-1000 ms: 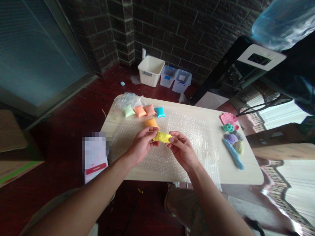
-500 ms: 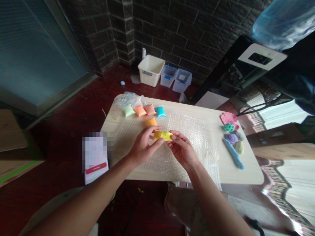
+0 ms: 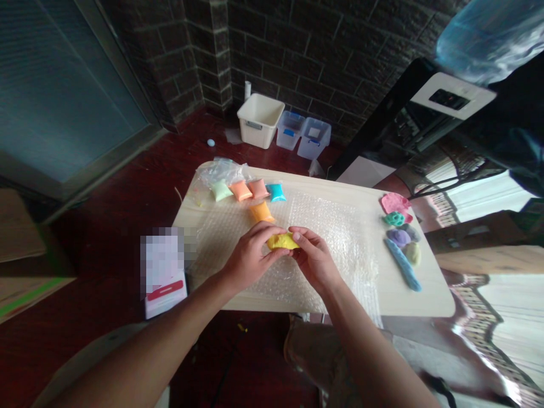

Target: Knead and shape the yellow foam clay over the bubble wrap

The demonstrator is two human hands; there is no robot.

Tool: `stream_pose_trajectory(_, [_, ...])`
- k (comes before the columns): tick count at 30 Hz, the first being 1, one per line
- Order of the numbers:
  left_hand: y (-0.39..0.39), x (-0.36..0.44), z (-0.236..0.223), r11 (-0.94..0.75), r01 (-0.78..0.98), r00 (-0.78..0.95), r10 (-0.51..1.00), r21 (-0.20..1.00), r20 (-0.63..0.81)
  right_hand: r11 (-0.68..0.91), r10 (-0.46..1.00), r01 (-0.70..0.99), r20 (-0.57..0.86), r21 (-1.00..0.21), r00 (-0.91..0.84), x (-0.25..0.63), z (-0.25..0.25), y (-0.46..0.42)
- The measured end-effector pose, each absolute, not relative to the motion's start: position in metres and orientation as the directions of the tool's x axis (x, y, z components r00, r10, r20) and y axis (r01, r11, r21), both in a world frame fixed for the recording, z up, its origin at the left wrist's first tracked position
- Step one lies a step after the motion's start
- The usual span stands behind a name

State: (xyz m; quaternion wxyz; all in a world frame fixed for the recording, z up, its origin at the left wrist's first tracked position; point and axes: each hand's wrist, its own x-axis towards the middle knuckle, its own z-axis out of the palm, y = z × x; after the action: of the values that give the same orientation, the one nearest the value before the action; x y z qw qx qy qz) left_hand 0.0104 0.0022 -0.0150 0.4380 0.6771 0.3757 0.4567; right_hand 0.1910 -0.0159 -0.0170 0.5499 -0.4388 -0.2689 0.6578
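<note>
Between my two hands is a lump of yellow modelling clay [image 3: 281,241], held above bubble wrap [image 3: 327,226]. My left hand [image 3: 251,254] grips its left end, fingers curled over the far side and thumb along the near side. At the right end, my right hand [image 3: 314,256] pinches it, thumb on top; some of those fingers are hidden beneath. Just beyond my left fingers lies an orange-yellow packet [image 3: 261,212]. A row of small filled packets sits farther back: pale green [image 3: 221,190], orange [image 3: 241,190], salmon [image 3: 257,188] and blue [image 3: 276,192].
On the table [image 3: 429,300], the right side bears pink clay [image 3: 395,205], green clay [image 3: 394,219], purple clay [image 3: 398,238] and a long blue clay roll [image 3: 403,265]. Clear plastic bags [image 3: 223,171] lie at the back left. Beyond the table stand a white basket [image 3: 259,122] and clear bins [image 3: 313,139].
The yellow clay looks more rounded and less flat. My left fingers have curled further over it, and my right thumb has shifted onto its top.
</note>
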Motion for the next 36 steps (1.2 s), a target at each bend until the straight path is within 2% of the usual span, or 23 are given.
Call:
stream_pose_trajectory(5, [0.001,0.010,-0.017,-0.356,0.114,0.302,0.902,0.927,0.309,-0.272,0.950,-0.536,-0.312,-0.799,-0.017,0.191,-0.019,-0.015])
stream_pose_trajectory(12, [0.001,0.011,-0.015,-0.261,0.033,0.276,0.930,0.965,0.243,-0.341,0.921,-0.608,-0.386,-0.717,-0.061,0.193,-0.026,-0.013])
stream_pose_trajectory(20, [0.001,0.011,-0.018,-0.380,0.130,0.288,0.898,0.916,0.332,-0.308,0.942,-0.504,-0.332,-0.807,-0.044,0.188,-0.020,-0.017])
stream_pose_trajectory(26, [0.000,0.014,-0.019,-0.328,0.113,0.286,0.915,0.938,0.285,-0.273,0.955,-0.439,-0.297,-0.856,-0.015,0.187,-0.019,-0.018])
stream_pose_trajectory(31, [-0.001,0.016,-0.020,-0.257,0.086,0.301,0.928,0.963,0.221,-0.361,0.923,-0.524,-0.376,-0.771,-0.082,0.189,-0.022,-0.017])
stream_pose_trajectory(36, [-0.001,0.015,-0.026,-0.277,0.110,0.280,0.930,0.955,0.237,-0.404,0.901,-0.596,-0.414,-0.694,-0.129,0.193,-0.022,-0.013])
